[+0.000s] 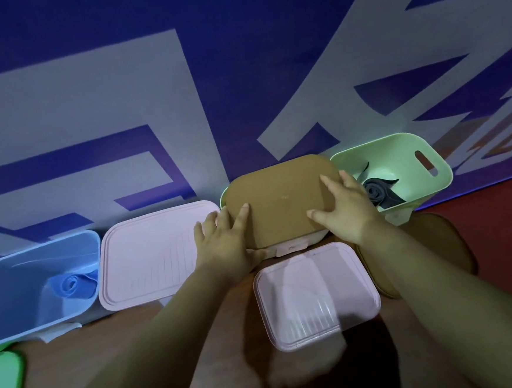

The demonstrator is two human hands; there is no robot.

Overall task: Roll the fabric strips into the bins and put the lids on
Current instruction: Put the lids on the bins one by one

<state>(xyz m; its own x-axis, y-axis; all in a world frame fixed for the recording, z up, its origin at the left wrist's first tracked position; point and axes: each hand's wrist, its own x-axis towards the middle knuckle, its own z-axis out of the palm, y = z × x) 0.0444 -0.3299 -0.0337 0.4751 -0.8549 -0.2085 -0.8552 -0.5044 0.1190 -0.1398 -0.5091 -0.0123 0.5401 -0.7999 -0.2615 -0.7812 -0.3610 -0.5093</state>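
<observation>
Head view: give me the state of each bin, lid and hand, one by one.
blue bin: no lid, rolled blue strip inside.
green bin: no lid, rolled dark strip inside.
brown lid: on a bin, under both hands.
left hand: fingers straight, touches the lid's left edge.
right hand: fingers spread, presses on the lid.

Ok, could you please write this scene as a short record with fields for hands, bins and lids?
left hand: pressing the brown lid at its left edge
right hand: spread on the brown lid's right side
blue bin: open, blue fabric roll inside
green bin: open, dark fabric roll inside
pink lids: one beside the blue bin, one nearest the camera
</observation>
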